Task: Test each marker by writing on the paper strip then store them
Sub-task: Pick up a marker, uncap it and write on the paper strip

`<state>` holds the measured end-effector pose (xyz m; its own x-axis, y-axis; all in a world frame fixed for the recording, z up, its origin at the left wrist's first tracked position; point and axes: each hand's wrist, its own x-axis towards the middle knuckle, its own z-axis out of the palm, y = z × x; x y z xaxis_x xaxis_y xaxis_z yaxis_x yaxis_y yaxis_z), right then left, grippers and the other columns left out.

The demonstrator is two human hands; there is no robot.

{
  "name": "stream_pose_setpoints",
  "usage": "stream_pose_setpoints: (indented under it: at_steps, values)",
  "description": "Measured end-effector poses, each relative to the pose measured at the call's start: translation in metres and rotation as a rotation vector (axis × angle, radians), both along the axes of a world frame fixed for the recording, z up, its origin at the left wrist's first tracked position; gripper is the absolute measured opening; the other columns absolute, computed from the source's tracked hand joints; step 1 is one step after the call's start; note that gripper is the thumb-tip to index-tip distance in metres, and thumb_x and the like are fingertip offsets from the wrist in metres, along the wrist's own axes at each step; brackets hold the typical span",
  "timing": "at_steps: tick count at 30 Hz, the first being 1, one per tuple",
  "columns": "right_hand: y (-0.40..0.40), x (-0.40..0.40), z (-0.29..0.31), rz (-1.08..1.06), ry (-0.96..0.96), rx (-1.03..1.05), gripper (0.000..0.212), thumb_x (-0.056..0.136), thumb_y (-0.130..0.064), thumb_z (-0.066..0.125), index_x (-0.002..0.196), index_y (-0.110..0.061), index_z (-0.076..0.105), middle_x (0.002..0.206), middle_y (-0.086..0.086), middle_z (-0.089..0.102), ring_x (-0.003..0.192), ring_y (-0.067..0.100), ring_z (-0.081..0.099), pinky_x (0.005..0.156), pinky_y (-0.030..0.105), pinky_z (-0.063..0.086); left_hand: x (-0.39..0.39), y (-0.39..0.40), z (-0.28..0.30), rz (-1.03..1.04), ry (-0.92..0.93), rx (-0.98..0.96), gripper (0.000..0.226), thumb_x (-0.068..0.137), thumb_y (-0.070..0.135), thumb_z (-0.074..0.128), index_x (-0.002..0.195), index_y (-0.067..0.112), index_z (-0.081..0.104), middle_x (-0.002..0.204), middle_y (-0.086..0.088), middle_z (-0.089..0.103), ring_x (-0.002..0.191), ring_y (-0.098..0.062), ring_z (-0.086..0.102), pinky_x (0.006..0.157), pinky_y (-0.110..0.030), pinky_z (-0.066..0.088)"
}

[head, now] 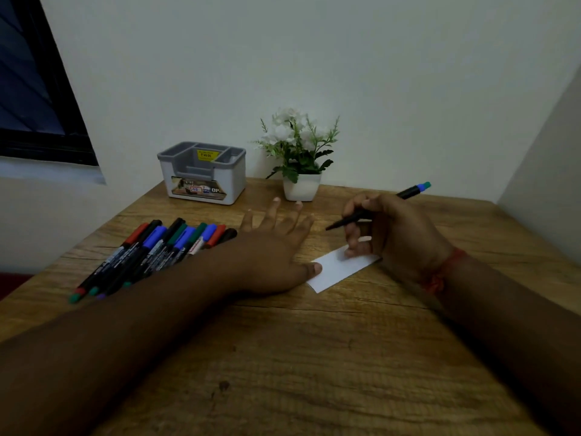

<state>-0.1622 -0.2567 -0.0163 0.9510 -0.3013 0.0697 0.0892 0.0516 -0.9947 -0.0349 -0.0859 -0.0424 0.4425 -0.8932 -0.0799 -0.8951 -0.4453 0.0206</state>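
White paper strip (341,268) lies under my left hand (273,247), fingers spread flat; my right hand (388,229) pinches a black marker (377,207), tip raised above it.

Markers (151,256) lie left of the paper strip (342,267), organizer (202,173) behind them.

White paper strip (341,268); black marker (377,206), teal end; wood-grain table (314,357).

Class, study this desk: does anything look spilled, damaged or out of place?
Nothing stands out. The markers lie in a loose row on the table, the organizer and plant stand upright, and the paper strip lies flat, merely angled.
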Motion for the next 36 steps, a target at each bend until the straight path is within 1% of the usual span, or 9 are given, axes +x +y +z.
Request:
stream_pose_setpoints:
  at_steps: [3,7,10,13,15,17,20,31,36]
  values:
    - [0.01,-0.001,-0.003,-0.022,-0.007,0.064,0.032,0.097,-0.021,0.038,0.093,-0.003,0.064,0.076,0.012,0.059,0.063,0.021,0.06,0.06,0.037,0.057,-0.009,-0.004,-0.003,0.0,-0.027,0.008,0.083,0.089,0.073,0.021,0.15,0.032,-0.018,0.155,0.005,-0.034,0.141,-0.024,-0.034,0.114,-0.06,-0.01]
    - [0.014,-0.01,-0.016,-0.023,0.017,0.037,0.034,0.1,-0.015,0.035,0.093,0.002,0.064,0.076,0.016,0.058,0.064,0.024,0.061,0.066,0.04,0.06,-0.004,0.001,0.006,0.043,-0.041,0.083,0.083,0.088,0.074,0.019,0.15,0.032,-0.019,0.155,0.004,-0.034,0.141,-0.025,-0.033,0.115,-0.06,-0.009]
    - [0.013,-0.013,-0.018,-0.004,0.008,-0.029,0.033,0.091,-0.019,0.041,0.091,0.0,0.067,0.077,0.016,0.062,0.069,0.025,0.065,0.072,0.042,0.061,0.002,0.004,0.009,0.06,-0.063,0.136,0.085,0.086,0.076,0.018,0.15,0.033,-0.02,0.155,0.004,-0.034,0.141,-0.025,-0.034,0.114,-0.06,-0.007]
    - [0.015,-0.015,-0.019,0.006,-0.015,-0.036,0.032,0.097,-0.011,0.038,0.089,0.005,0.065,0.087,0.017,0.065,0.079,0.03,0.067,0.076,0.041,0.062,0.002,0.004,0.008,0.053,-0.055,0.161,0.085,0.086,0.076,0.016,0.149,0.033,-0.02,0.155,0.004,-0.034,0.141,-0.024,-0.033,0.115,-0.059,-0.007]
    - [0.017,-0.018,-0.018,0.022,-0.03,-0.042,0.025,0.092,-0.008,0.044,0.087,0.003,0.066,0.093,0.017,0.068,0.084,0.03,0.069,0.078,0.038,0.062,0.002,0.004,0.007,0.053,-0.051,0.164,0.084,0.086,0.076,0.015,0.149,0.033,-0.02,0.155,0.004,-0.033,0.141,-0.024,-0.033,0.115,-0.06,-0.006]
    - [0.02,-0.023,-0.016,0.002,-0.006,-0.235,0.012,0.088,-0.006,0.058,0.084,-0.007,0.069,0.092,0.011,0.072,0.087,0.023,0.072,0.08,0.033,0.061,0.002,0.004,0.006,0.054,-0.046,0.166,0.083,0.086,0.076,0.014,0.149,0.034,-0.02,0.155,0.005,-0.034,0.141,-0.024,-0.033,0.115,-0.06,-0.006]
    - [0.025,-0.024,-0.015,-0.05,0.037,-0.573,0.013,0.081,-0.001,0.07,0.082,-0.014,0.067,0.088,0.004,0.073,0.084,0.013,0.07,0.076,0.022,0.058,0.002,0.003,0.004,0.055,-0.051,0.168,0.082,0.086,0.075,0.013,0.148,0.035,-0.021,0.154,0.005,-0.035,0.141,-0.024,-0.033,0.115,-0.06,-0.007]
    - [0.031,-0.024,-0.015,-0.07,0.092,-0.702,0.008,0.079,-0.015,0.076,0.08,-0.02,0.071,0.087,-0.004,0.075,0.082,0.008,0.07,0.076,0.035,0.06,0.005,0.005,0.007,0.078,-0.07,0.186,0.084,0.083,0.078,0.011,0.147,0.037,-0.024,0.152,0.006,-0.038,0.139,-0.024,-0.035,0.114,-0.06,-0.008]
    - [0.034,-0.024,-0.016,-0.093,0.112,-0.72,0.006,0.077,-0.02,0.076,0.08,-0.02,0.071,0.088,-0.006,0.075,0.083,0.004,0.07,0.077,0.031,0.06,0.005,0.005,0.007,0.082,-0.093,0.156,0.088,0.079,0.081,0.011,0.147,0.036,-0.023,0.153,0.006,-0.037,0.139,-0.025,-0.036,0.114,-0.061,-0.008]
